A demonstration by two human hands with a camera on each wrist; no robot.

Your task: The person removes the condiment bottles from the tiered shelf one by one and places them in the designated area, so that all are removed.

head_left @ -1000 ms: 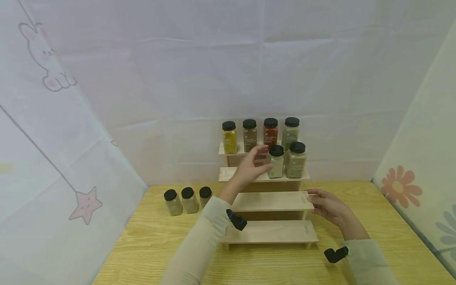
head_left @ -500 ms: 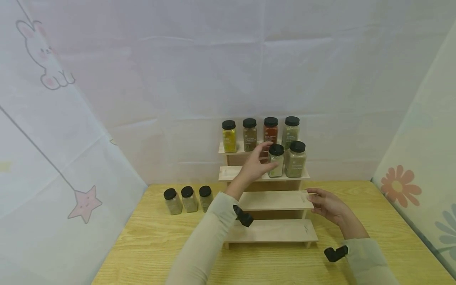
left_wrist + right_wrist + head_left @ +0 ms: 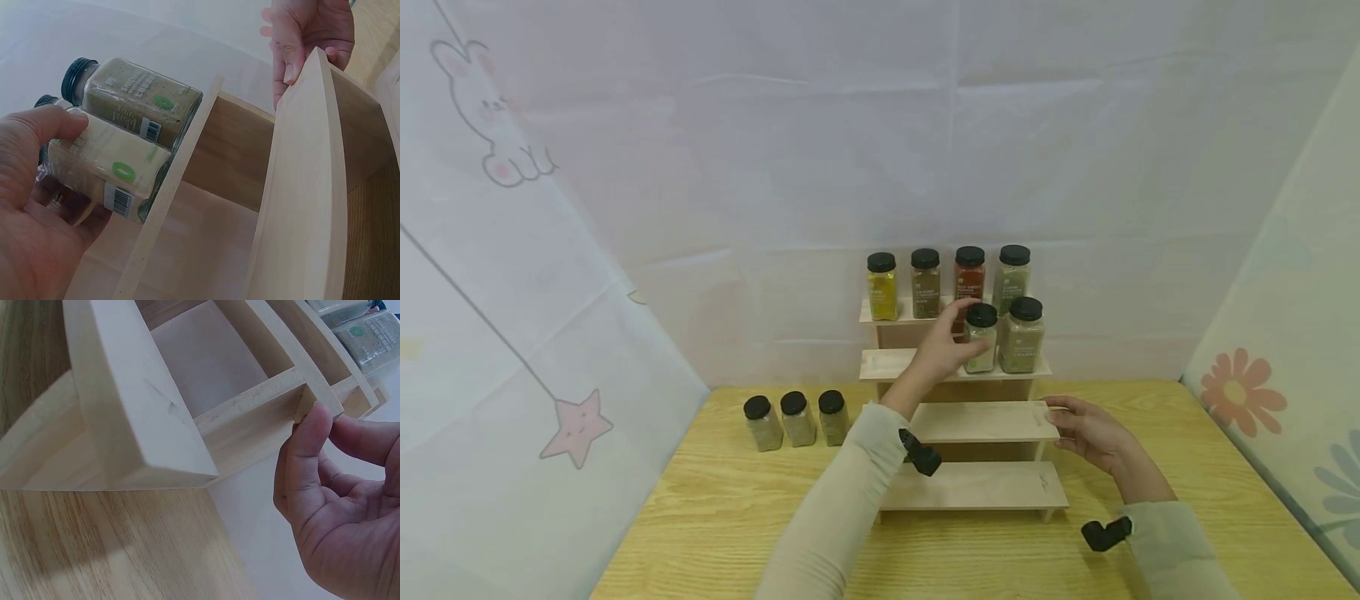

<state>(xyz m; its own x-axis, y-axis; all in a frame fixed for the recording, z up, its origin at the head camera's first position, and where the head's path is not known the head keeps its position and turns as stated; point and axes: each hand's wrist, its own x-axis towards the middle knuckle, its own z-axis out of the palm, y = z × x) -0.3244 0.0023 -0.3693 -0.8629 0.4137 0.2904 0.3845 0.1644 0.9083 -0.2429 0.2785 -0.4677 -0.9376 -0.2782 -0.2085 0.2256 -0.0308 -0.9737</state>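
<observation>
My left hand (image 3: 937,350) holds a square glass spice jar (image 3: 115,156) of pale powder with a black lid. The thumb lies on its near side, and fingers curl round the far side. That jar stands on the second tier from the top of a stepped wooden spice rack (image 3: 973,487). Close to its right is a greenish-tan spice jar (image 3: 1022,348). My right hand (image 3: 1093,435) pinches the right end of the tier below between thumb and fingers, as the right wrist view also shows at the board's corner.
Along the top tier stand a yellow jar (image 3: 883,292), a brown jar (image 3: 927,287), a red jar (image 3: 968,279) and a green jar (image 3: 1011,283). Three spice jars, one of them a middle jar (image 3: 799,421), stand on the wooden table (image 3: 715,517) left of the rack. A pale cloth backdrop (image 3: 805,167) rises behind.
My left hand has moved slightly right and closed its fingers and thumb round the pale jar. The right hand stays on the rack, and the jars have not visibly moved.
</observation>
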